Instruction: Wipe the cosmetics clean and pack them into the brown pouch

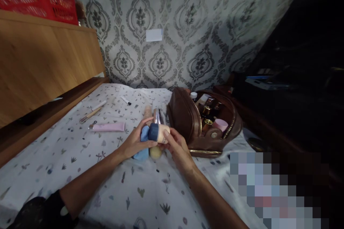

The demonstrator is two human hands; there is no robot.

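A small beige cosmetic jar with a dark blue lid (159, 133) lies sideways between my hands. My right hand (178, 146) grips its beige end, fingers closed around it. My left hand (135, 139) is closed on a light blue cloth (144, 134) right beside the lid; whether its fingers press on the lid is hard to see. Just beyond the jar lie a beige tube (147, 111) and a shiny silver-pink tube (157, 115). Below it rests a round yellowish item (155, 152), partly covered by the hands.
An open brown makeup bag (182, 114) full of bottles and jars stands to the right. On the left of the patterned sheet (107, 179) are a pink tube (107, 126), brushes (92, 113) and a small white stick (125, 100). A wooden cabinet (48, 64) borders the left side.
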